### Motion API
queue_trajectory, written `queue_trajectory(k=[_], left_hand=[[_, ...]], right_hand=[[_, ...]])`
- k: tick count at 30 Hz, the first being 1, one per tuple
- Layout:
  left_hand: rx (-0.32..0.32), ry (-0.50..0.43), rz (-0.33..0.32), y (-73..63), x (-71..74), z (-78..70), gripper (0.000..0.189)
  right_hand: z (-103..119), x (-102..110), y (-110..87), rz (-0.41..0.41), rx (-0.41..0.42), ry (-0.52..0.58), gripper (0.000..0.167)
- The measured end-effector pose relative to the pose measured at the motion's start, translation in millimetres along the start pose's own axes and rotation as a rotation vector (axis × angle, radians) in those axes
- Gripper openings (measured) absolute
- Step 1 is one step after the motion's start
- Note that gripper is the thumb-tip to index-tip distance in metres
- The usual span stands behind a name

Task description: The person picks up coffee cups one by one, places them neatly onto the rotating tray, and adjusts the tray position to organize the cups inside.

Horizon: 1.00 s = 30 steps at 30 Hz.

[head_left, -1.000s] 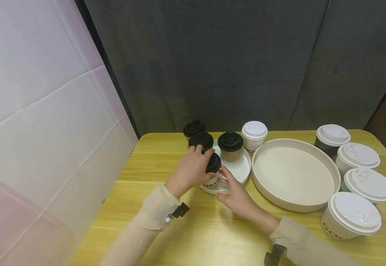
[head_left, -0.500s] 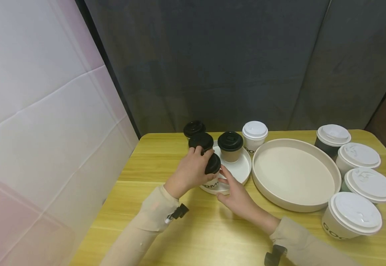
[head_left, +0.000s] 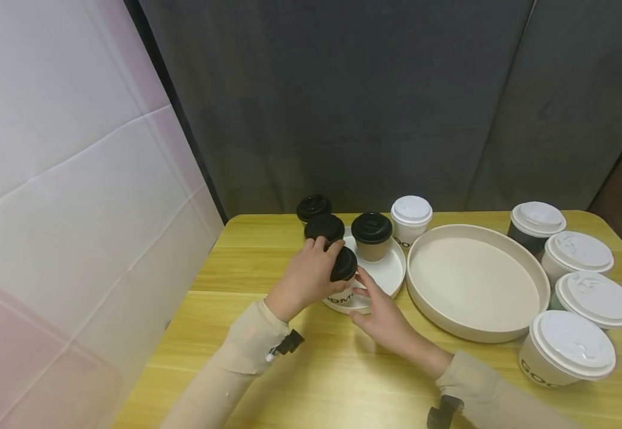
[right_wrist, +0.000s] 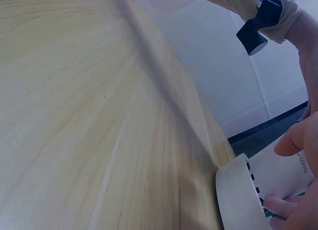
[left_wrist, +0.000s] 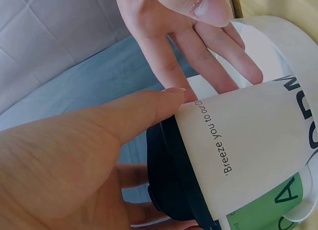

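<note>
In the head view my left hand (head_left: 307, 275) grips a white paper cup (head_left: 342, 295) by its black lid (head_left: 345, 264). The cup stands at the near-left side of a small white round tray (head_left: 391, 291). My right hand (head_left: 385, 317) touches the cup's right side with extended fingers, its thumb apart. The left wrist view shows my left thumb along the lid's edge and the right fingers (left_wrist: 213, 56) against the cup wall (left_wrist: 223, 125). Beside it are a brown cup with a black lid (head_left: 372, 229) and another black-lidded cup (head_left: 324, 227), partly hidden by my left hand.
A third black-lidded cup (head_left: 313, 207) stands behind. A white-lidded cup (head_left: 410, 211) is at the back. A larger beige round tray (head_left: 477, 280) sits to the right, with several white-lidded cups (head_left: 574, 342) along its right side. A dark wall (head_left: 343, 107) rises behind the table.
</note>
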State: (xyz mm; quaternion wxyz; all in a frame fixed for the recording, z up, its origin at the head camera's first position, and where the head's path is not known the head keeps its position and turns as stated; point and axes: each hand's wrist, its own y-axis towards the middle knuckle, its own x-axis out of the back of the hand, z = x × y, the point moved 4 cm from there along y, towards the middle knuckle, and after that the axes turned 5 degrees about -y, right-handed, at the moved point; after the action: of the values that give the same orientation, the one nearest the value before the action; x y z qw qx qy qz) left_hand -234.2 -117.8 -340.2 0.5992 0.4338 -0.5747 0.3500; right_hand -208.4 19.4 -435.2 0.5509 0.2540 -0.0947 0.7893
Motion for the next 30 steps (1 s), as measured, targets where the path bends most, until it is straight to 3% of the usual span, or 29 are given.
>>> queue_trajectory(k=[11, 16, 19, 23, 26, 30], left_hand=[[0.017, -0.007, 0.018, -0.5, 1.6, -2.1, 0.082], [0.008, 0.002, -0.005, -1.5, 1.2, -2.5, 0.083], [-0.010, 0.025, -0.051, -4.7, 2.5, -4.5, 0.085], [-0.047, 0.084, -0.170, -12.7, 9.7, -13.5, 0.084], [-0.085, 0.103, -0.265, -21.6, 16.6, -26.5, 0.077], [-0.150, 0.055, -0.331, -36.6, 14.6, -48.3, 0.062]], right_hand=[[1.1, 1.0, -0.9, 0.002, -0.008, 0.015, 0.089], [0.7, 2.5, -1.0, -0.011, 0.010, 0.014, 0.089], [-0.8, 6.1, -2.1, -0.028, 0.023, -0.002, 0.089], [-4.3, 15.9, -7.0, -0.065, 0.047, -0.067, 0.089], [-6.6, 26.7, -13.8, -0.102, 0.097, -0.141, 0.087], [-9.8, 42.6, -24.1, -0.161, 0.187, -0.302, 0.080]])
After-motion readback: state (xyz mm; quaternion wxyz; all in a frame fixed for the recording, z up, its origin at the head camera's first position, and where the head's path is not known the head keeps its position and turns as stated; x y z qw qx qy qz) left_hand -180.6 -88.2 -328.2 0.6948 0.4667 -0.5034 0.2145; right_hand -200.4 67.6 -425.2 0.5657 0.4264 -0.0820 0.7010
